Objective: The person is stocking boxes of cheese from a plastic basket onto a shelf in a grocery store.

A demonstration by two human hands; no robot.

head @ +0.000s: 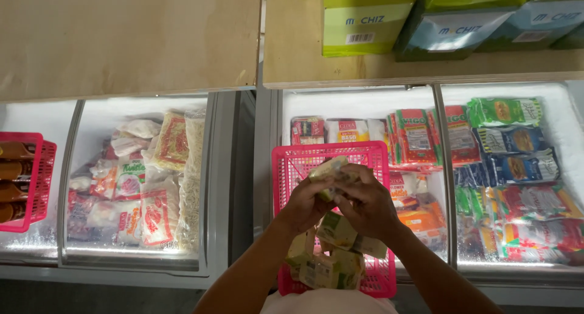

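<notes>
Both hands are meeting over a pink basket (292, 162) that is sitting on the glass lid of the right-hand freezer (447, 168). The left hand (307, 201) and right hand (367, 204) are together gripping a small pale green-and-cream packet (326, 168), fingers curled shut around it from either side, so only its upper end is showing above the knuckles. That packet is being held just above the basket's middle, clear of the mesh floor as far as can be told. Its long axis is running on a slant, the exposed end pointing up and away toward the basket's far wall, the lower end hidden in the palms. More packets (331, 253) of the same kind are already lying in the near half of the basket, piled loosely and tilted at mixed angles, while the far half is showing bare mesh. Judging from that, the handling of packets over the basket looks partly done, with one in hand and room remaining; whether it is going in or coming out cannot be told. Beside it, the left freezer (137, 180) is holding bagged frozen food under its lid, a second pink basket (27, 180) with brown bottles is resting at the far left, and green cartons (365, 19) are standing on the wooden shelf above.
</notes>
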